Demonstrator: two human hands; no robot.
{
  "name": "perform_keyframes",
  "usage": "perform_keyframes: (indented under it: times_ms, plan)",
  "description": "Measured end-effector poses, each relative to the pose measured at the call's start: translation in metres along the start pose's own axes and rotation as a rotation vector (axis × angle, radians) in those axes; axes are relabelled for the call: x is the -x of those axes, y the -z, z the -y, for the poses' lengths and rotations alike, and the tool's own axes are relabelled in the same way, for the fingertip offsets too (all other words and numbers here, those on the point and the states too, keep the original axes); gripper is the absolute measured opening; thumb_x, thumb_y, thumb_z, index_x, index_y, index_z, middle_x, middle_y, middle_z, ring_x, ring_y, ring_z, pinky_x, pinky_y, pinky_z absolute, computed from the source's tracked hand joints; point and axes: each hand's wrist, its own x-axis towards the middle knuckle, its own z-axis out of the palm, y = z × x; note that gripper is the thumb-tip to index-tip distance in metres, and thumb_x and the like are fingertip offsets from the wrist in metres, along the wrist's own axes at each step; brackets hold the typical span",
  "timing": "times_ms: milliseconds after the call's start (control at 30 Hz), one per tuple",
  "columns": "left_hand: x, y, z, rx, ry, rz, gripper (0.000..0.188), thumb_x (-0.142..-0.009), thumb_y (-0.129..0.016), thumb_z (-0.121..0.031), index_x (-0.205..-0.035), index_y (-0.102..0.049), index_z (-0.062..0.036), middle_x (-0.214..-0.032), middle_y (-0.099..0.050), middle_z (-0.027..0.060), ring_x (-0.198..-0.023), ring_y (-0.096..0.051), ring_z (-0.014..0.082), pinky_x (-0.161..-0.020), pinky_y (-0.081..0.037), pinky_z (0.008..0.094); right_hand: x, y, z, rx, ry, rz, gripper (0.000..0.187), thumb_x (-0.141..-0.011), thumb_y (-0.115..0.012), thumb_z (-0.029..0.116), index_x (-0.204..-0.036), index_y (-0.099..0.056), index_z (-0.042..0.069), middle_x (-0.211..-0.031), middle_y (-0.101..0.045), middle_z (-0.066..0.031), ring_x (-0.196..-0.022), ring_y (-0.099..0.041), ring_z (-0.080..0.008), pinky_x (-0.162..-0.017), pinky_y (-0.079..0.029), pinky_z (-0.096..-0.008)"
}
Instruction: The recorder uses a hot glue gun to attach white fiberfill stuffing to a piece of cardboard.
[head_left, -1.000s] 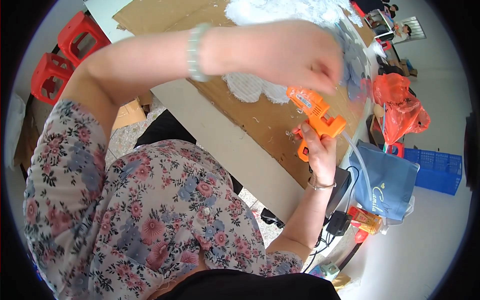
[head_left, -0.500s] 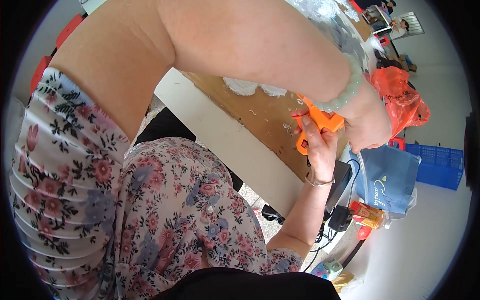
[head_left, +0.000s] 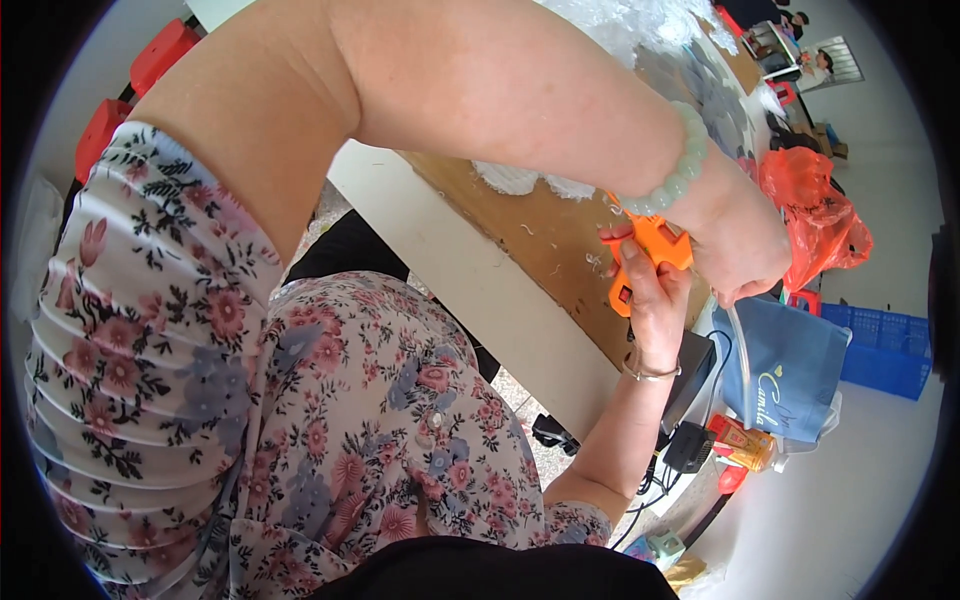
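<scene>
My right hand [head_left: 656, 305], a metal bangle on its wrist, is wrapped round the handle of an orange glue gun [head_left: 655, 240]. My left arm reaches across from the upper left, with a pale green bead bracelet at the wrist. The fingers of my left hand [head_left: 735, 240] are closed behind the gun, pinching a long translucent glue stick [head_left: 742, 365] that hangs down over a blue bag. My left hand and forearm hide the gun's nozzle and part of its body.
A brown board [head_left: 500, 225] with glue threads covers the white table [head_left: 440, 250]. White pieces [head_left: 505, 178] lie beyond the gun. Right of my hands are a red plastic bag [head_left: 810, 210], the blue bag [head_left: 790, 350], a blue crate [head_left: 885, 350] and a black power adapter [head_left: 690, 447] with cables.
The view has shifted slightly, so everything sits a little further right and lower. The glue stick below my left hand shows more plainly. Both hands keep their hold.
</scene>
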Motion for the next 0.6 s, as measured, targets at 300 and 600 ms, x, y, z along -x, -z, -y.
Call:
perform_keyframes:
  times_ms: [300, 600]
  plan:
    - [0.059, 0.038, 0.01, 0.112, 0.204, -0.48, 0.028, -0.09, -0.055, -0.03, -0.088, -0.067, -0.0058, -0.071, -0.063, 0.0089, -0.063, -0.057, 0.0262, -0.062, -0.045, 0.0362, 0.007, 0.012, 0.001, 0.026, -0.004, -0.023, 0.021, -0.089, -0.057, 0.012, -0.106, -0.058, 0.0, -0.095, -0.064, -0.0077, -0.085, -0.059, -0.0142, -0.074, -0.047, -0.0282]
    - [0.169, -0.019, 0.025, -0.481, 0.157, -0.273, 0.034, -0.076, -0.066, -0.042, -0.074, -0.064, -0.0076, -0.075, -0.057, 0.0036, -0.089, -0.053, 0.0222, -0.076, -0.044, 0.0381, 0.004, 0.041, 0.006, 0.202, -0.09, 0.073, 0.025, -0.089, -0.059, 0.013, -0.11, -0.055, 0.001, -0.093, -0.062, -0.0038, -0.08, -0.054, -0.0101, -0.072, -0.042, -0.0241]
